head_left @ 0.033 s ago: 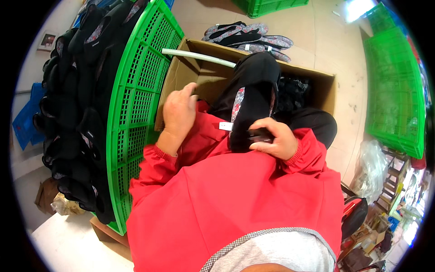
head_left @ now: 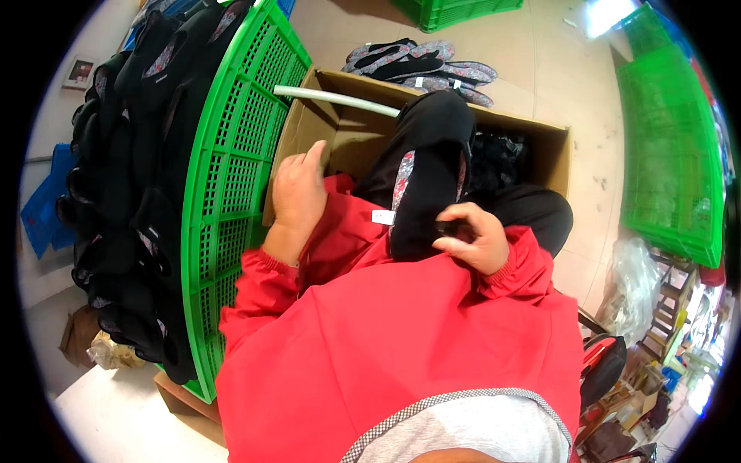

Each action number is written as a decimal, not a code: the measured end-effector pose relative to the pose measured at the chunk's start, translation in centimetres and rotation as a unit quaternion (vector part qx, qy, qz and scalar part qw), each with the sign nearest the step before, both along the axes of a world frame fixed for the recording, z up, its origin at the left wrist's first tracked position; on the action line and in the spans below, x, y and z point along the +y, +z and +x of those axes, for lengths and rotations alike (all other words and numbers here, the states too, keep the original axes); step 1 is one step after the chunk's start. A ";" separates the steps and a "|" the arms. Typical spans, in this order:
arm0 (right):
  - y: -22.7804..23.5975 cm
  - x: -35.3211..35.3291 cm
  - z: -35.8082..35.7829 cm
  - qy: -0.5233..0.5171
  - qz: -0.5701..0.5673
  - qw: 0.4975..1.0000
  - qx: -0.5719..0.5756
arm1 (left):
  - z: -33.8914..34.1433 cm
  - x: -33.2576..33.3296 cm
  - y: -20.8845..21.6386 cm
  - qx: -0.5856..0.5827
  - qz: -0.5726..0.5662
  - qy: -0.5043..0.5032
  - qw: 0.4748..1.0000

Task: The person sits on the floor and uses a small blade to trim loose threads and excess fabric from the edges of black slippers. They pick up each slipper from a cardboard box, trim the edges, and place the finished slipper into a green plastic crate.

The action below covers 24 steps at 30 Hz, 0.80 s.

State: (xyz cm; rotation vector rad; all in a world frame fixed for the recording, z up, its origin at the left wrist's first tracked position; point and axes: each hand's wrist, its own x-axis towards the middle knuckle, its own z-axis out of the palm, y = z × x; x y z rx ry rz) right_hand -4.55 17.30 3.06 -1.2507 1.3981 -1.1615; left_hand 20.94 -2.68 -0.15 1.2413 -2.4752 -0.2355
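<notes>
A black cloth shoe [head_left: 421, 201] with a red-and-grey floral lining lies across my lap, a white tag [head_left: 383, 217] at its left edge. My right hand [head_left: 482, 241] is beside the shoe's near end, thumb and fingers curled around a small dark object [head_left: 446, 228] that I cannot make out. Left of the shoe and apart from it, my left hand [head_left: 299, 189] is raised, with one digit stretched up and no object visible in it.
A green crate [head_left: 224, 208] stands at left beside many black shoes [head_left: 127, 201]. An open cardboard box [head_left: 540, 140] holds dark items beyond my knees. Floral-lined pieces [head_left: 421, 63] lie behind it. A pale tube [head_left: 336, 97] crosses its rim. More green crates [head_left: 668, 154] stand at right.
My left hand has shifted slightly left. The fingers of my right hand have moved a little to the right over the shoe's near end. The shoe lies almost where it was.
</notes>
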 end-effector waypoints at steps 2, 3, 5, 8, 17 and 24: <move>-2.6 1.6 -0.4 -0.130 0.012 0.991 -0.020 | -0.5 0.1 1.0 -0.049 -0.135 -0.025 0.989; -3.6 2.1 -0.6 -0.136 0.027 0.990 -0.025 | -1.2 0.6 1.7 -0.055 -0.162 -0.021 0.985; -4.2 2.4 0.0 -0.139 0.056 0.988 -0.043 | -1.2 1.7 -0.7 0.137 0.176 -0.013 0.975; -4.8 2.1 0.6 -0.174 0.112 0.978 -0.017 | -3.6 3.4 -0.2 0.246 0.554 0.001 0.795; -6.4 -0.2 0.7 -0.241 0.032 0.956 -0.162 | -8.7 5.2 2.4 0.354 0.716 -0.059 0.599; -3.9 -2.1 0.1 -0.213 0.027 0.926 -0.310 | -10.9 5.3 6.0 0.552 0.607 -0.062 0.568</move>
